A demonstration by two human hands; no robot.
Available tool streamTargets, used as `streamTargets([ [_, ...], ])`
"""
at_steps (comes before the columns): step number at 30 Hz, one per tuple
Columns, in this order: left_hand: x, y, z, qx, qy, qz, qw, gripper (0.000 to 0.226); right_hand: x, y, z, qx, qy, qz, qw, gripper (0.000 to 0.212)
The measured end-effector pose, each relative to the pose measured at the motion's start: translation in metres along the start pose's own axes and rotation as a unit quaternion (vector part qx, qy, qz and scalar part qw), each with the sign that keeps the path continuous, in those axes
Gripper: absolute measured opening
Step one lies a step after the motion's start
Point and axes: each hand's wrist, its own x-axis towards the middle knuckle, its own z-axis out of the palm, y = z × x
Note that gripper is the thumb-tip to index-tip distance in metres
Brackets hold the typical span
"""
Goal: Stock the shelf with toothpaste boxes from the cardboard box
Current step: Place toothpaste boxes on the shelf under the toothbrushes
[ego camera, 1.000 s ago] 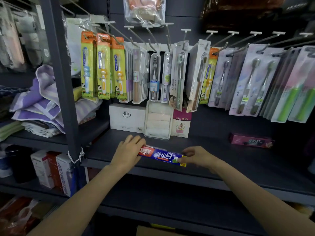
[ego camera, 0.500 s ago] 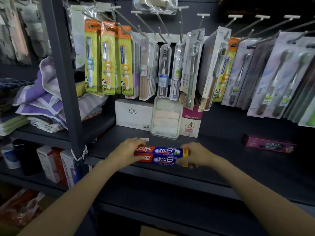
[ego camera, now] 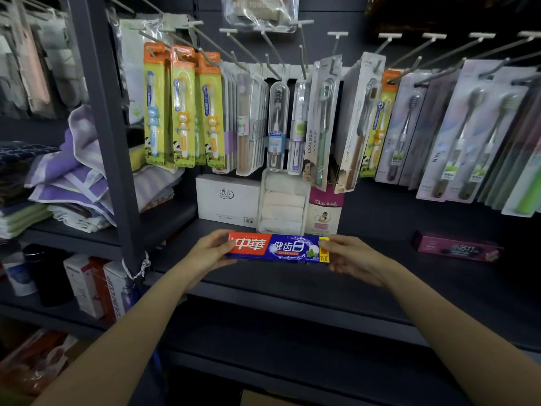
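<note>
I grip the toothpaste box (ego camera: 278, 249) endwise with left hand (ego camera: 208, 253) and right hand (ego camera: 351, 259); I'd set it square on the shelf (ego camera: 380, 288), label forward.

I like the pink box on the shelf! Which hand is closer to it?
The right hand. It grips the red-and-blue toothpaste box at the end nearer the pink box; the left hand grips the far end.

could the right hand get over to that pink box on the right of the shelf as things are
Probably yes, once it lets go. The right hand grips the end of the red and blue toothpaste box; the dark shelf between it and the pink box shows nothing in the way.
</note>
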Motion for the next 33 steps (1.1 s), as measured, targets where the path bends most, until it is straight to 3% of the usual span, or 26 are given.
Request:
streamTargets([
  [3,0.001,0.001,-0.003,0.011,-0.004,0.026,1.000,0.029,0.000,-0.006,0.007,-0.156,-0.005,-0.004,0.988,0.021],
  [5,0.002,-0.001,-0.005,0.038,-0.004,0.039,0.999,0.033,0.005,-0.010,0.017,-0.266,-0.026,0.007,0.964,0.027],
  [8,0.008,-0.012,-0.014,0.091,0.050,0.047,0.994,0.041,0.020,-0.012,0.037,-0.317,-0.021,0.002,0.948,0.035],
  [12,0.019,-0.031,-0.036,0.195,0.182,0.036,0.963,0.044,0.053,-0.014,0.073,-0.325,0.053,-0.049,0.943,0.032],
  [14,0.020,-0.039,-0.045,0.230,0.201,0.026,0.952,0.042,0.077,-0.016,0.090,-0.337,0.075,-0.062,0.936,0.026],
  [16,0.018,-0.048,-0.053,0.254,0.191,0.024,0.948,0.040,0.104,-0.021,0.107,-0.371,0.084,-0.063,0.923,0.019],
  [21,0.007,-0.070,-0.062,0.266,0.164,0.029,0.949,0.037,0.145,-0.022,0.132,-0.478,0.076,-0.046,0.874,0.036],
  [25,-0.011,-0.080,-0.052,0.285,0.168,0.072,0.941,0.030,0.151,-0.012,0.130,-0.507,0.074,-0.040,0.858,0.026],
  [28,-0.035,-0.091,-0.031,0.295,0.167,0.129,0.932,0.026,0.126,-0.005,0.131,-0.466,0.119,-0.155,0.863,0.040],
  [30,-0.055,-0.110,-0.010,0.299,0.129,0.143,0.935,0.025,0.083,0.011,0.137,-0.424,0.116,-0.268,0.858,0.036],
  [31,-0.066,-0.125,0.001,0.304,0.100,0.139,0.937,0.025,0.061,0.028,0.142,-0.409,0.076,-0.311,0.855,0.029],
  [33,-0.085,-0.160,0.020,0.324,0.035,0.107,0.939,0.025,0.022,0.075,0.146,-0.409,-0.037,-0.317,0.855,0.019],
])
